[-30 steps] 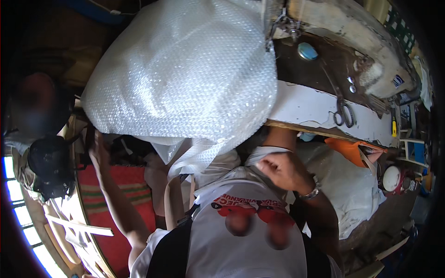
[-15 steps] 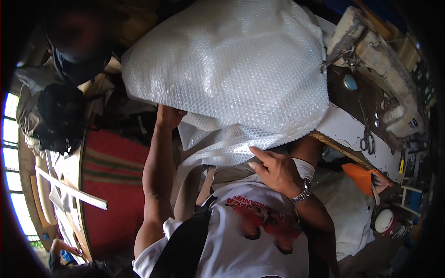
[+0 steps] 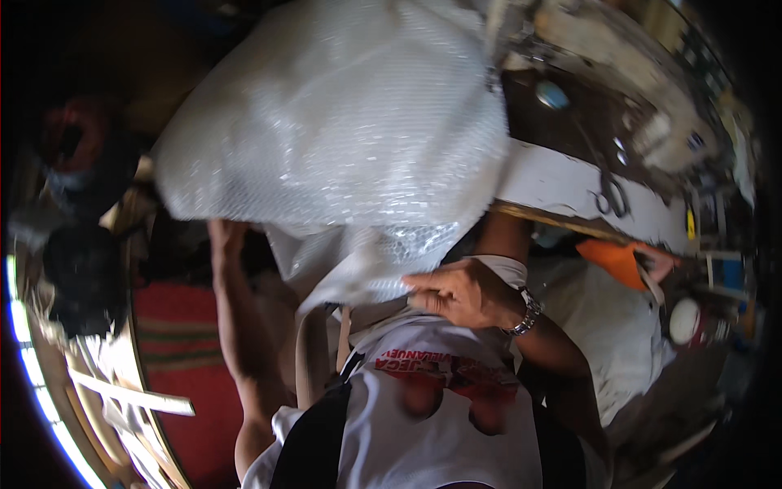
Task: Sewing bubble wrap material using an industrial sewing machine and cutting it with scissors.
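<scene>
A large sheet of bubble wrap [image 3: 342,122], seemingly folded or made into a bag, spreads in front of me and partly over the table's edge. My left hand [image 3: 226,231] reaches up under its left lower edge; the fingers are hidden behind the plastic. At the loose lower flap, my right hand [image 3: 468,295] has thumb and index finger close together on the wrap's edge, as in a pinch. A metal watch circles the right wrist. Motion blurs much of the picture.
On the right, a worn sewing machine [image 3: 643,57] stands on the table with a white edge [image 3: 562,175]. Scissors [image 3: 611,198] and a small blue-topped round object [image 3: 551,95] lie there. An orange pouch-like piece [image 3: 611,259] hangs below. Left is a red striped panel [image 3: 179,326].
My view has swung, shifting the bubble wrap leftward in the picture. The right hand's outstretched index finger and thumb have come together at the wrap's lower edge. The left hand stays under it.
</scene>
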`<action>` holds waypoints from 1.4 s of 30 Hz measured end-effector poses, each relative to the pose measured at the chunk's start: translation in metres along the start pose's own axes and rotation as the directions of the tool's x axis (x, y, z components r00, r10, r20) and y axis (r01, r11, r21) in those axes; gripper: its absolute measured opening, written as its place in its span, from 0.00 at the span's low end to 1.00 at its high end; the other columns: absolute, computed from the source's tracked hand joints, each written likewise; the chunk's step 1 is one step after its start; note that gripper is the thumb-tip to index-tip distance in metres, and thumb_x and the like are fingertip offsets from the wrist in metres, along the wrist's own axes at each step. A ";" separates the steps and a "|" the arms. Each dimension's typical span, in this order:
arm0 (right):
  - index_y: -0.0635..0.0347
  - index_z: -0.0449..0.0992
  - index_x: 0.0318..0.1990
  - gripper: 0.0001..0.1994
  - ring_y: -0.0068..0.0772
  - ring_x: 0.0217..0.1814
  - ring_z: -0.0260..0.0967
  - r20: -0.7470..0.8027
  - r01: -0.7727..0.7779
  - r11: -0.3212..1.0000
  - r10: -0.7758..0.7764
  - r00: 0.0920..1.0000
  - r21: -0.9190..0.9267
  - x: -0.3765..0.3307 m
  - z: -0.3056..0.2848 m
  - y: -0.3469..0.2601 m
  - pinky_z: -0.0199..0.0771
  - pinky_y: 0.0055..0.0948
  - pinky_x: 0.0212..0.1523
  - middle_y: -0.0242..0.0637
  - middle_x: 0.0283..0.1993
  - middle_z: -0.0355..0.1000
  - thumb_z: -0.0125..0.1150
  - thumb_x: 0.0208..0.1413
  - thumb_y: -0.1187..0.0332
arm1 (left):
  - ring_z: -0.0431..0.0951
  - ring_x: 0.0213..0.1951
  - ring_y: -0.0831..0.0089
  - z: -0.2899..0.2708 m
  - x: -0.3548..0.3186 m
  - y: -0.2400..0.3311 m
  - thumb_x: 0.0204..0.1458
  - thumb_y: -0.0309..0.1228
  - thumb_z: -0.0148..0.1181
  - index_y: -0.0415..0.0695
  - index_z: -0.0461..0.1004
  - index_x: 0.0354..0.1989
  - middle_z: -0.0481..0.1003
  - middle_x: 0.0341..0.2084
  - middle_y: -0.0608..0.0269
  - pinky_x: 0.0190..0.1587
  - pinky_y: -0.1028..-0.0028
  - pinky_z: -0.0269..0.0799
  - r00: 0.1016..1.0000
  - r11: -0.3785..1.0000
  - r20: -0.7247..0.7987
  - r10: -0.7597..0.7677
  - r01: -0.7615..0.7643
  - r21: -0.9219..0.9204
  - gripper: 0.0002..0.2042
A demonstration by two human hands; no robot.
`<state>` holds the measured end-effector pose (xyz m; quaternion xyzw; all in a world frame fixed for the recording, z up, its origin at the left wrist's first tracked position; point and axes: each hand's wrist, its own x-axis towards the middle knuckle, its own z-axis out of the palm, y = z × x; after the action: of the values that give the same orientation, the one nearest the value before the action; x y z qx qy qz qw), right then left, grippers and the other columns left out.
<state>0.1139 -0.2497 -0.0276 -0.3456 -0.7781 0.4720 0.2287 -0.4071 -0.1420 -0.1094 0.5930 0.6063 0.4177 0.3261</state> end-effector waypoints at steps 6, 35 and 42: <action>0.60 0.70 0.68 0.29 0.42 0.53 0.81 0.050 0.116 0.950 -0.136 0.989 0.288 -0.051 -0.022 -0.027 0.84 0.35 0.51 0.49 0.65 0.73 0.67 0.63 0.60 | 0.76 0.59 0.53 -0.096 0.107 0.025 0.59 0.36 0.66 0.39 0.65 0.69 0.73 0.60 0.47 0.60 0.58 0.74 0.823 0.608 0.035 0.567 -0.447 0.656 0.30; 0.64 0.71 0.65 0.33 0.41 0.58 0.75 -0.197 0.010 0.991 0.017 0.980 0.136 0.041 0.082 -0.030 0.73 0.42 0.62 0.44 0.55 0.77 0.73 0.57 0.54 | 0.69 0.61 0.34 0.015 0.138 0.082 0.60 0.61 0.52 0.35 0.69 0.64 0.70 0.60 0.33 0.64 0.47 0.65 0.884 0.534 -0.439 0.165 0.294 0.793 0.39; 0.60 0.78 0.51 0.13 0.43 0.55 0.73 -0.210 0.330 0.843 -0.263 0.942 0.425 -0.005 0.078 -0.029 0.73 0.40 0.58 0.46 0.53 0.76 0.59 0.68 0.62 | 0.82 0.44 0.44 -0.046 0.086 0.055 0.67 0.48 0.53 0.43 0.78 0.49 0.81 0.43 0.43 0.46 0.50 0.76 0.856 0.536 -0.258 0.448 -0.027 0.844 0.20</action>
<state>0.0544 -0.3080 -0.0370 -0.1909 -0.6717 0.5734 0.4285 -0.4311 -0.0656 -0.0314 0.6415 0.6967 0.2554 -0.1945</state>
